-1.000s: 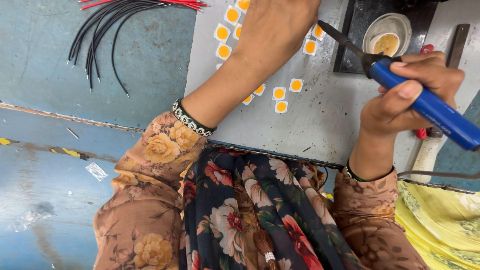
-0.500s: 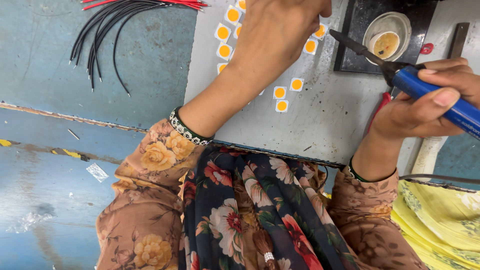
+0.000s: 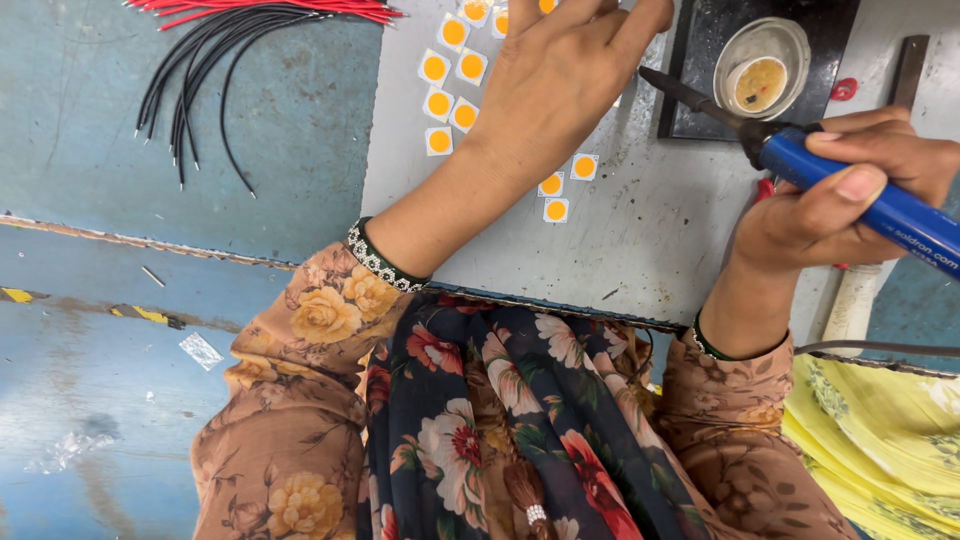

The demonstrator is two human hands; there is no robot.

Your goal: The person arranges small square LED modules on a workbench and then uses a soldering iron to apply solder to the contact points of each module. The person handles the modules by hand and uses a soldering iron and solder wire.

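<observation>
Shifted since a moment ago: soldering iron [image 3: 850, 185] drawn lower and rightward, dark tip now short of the round flux tin [image 3: 762, 68]. Right hand [image 3: 835, 200] clenched around the blue handle, thumb along the top. Left hand [image 3: 560, 85] spread flat on the grey work plate [image 3: 640, 240], fingers released, grasping nothing. Small white squares with orange centres [image 3: 450, 85] scattered left of and below that hand. Black wires [image 3: 190, 90] and red wires [image 3: 270, 10] well left of the plate.

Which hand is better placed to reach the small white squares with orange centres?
Left. The left hand lies flat over the white squares with orange centres, while the right hand grips the blue-handled soldering iron off to the side.
</observation>
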